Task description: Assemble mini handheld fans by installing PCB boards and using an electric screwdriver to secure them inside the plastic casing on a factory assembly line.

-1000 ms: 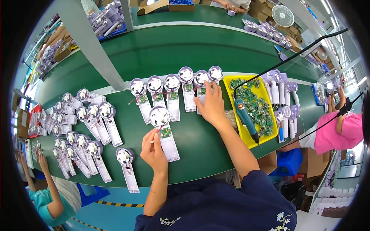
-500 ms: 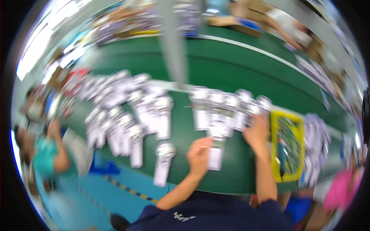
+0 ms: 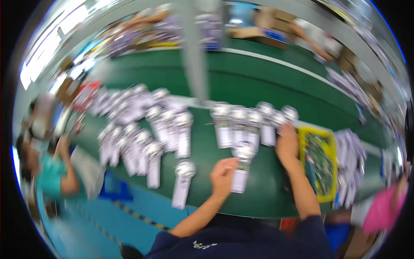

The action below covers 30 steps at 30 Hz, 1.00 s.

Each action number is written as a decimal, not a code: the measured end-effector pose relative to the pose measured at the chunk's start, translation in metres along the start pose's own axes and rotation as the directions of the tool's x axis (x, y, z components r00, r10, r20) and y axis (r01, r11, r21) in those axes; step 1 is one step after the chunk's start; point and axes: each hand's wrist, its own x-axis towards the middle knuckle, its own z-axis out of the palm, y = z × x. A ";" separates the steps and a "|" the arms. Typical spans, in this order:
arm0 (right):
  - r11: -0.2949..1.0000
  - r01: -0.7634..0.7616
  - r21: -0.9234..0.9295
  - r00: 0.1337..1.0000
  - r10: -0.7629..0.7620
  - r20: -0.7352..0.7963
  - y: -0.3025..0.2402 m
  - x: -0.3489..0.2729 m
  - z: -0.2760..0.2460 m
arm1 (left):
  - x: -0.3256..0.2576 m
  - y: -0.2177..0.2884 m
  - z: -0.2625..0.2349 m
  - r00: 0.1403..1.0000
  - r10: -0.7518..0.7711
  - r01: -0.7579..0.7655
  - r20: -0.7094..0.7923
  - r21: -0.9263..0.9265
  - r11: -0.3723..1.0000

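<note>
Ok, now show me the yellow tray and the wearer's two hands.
Yellow tray (image 3: 326,198): head view, on its near rim.
Left hand (image 3: 222,177): head view, on its back.
Right hand (image 3: 287,145): head view, on its back.

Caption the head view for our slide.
Left hand and right hand among white fan units on a green table, beside a yellow tray.

Handheld fans (image 3: 181,193) spread over a green workbench (image 3: 265,194)

The left hand (image 3: 223,176), fingers bunched, is at the left edge of a white-and-lilac fan (image 3: 239,183) lying before a row of similar fans (image 3: 224,134); blur hides the exact grip. The right hand (image 3: 287,147) has its fingertips at a fan head (image 3: 278,116) near the row's right end. Just beside, a yellow tray (image 3: 333,196) holds green circuit boards (image 3: 321,162) and a teal screwdriver (image 3: 310,171)
</note>
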 end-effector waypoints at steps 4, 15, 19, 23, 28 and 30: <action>0.980 -0.161 0.114 0.987 0.158 0.033 0.005 0.020 -0.014 | 0.006 0.016 0.009 0.997 -0.081 0.080 -0.010 -0.080 0.994; 0.909 -0.345 0.234 0.929 0.367 -0.056 0.078 0.202 0.006 | 0.202 0.064 0.135 0.999 -0.008 0.016 0.040 -0.196 0.981; 0.901 -0.407 0.152 0.913 0.405 0.043 0.110 0.271 0.046 | 0.313 0.020 0.185 0.986 0.120 -0.107 0.116 -0.109 0.988; 0.944 -0.276 0.179 0.959 0.284 -0.016 0.128 0.323 0.096 | 0.416 -0.043 0.200 0.986 0.164 -0.163 0.022 0.295 0.941; 0.849 -0.519 0.094 0.854 0.513 0.085 0.142 0.377 0.129 | 0.510 -0.138 0.285 0.992 0.072 -0.091 0.101 0.199 0.976; 0.839 -0.515 0.177 0.855 0.518 0.029 0.127 0.392 0.145 | 0.521 -0.129 0.301 0.999 -0.033 0.033 -0.008 0.099 0.995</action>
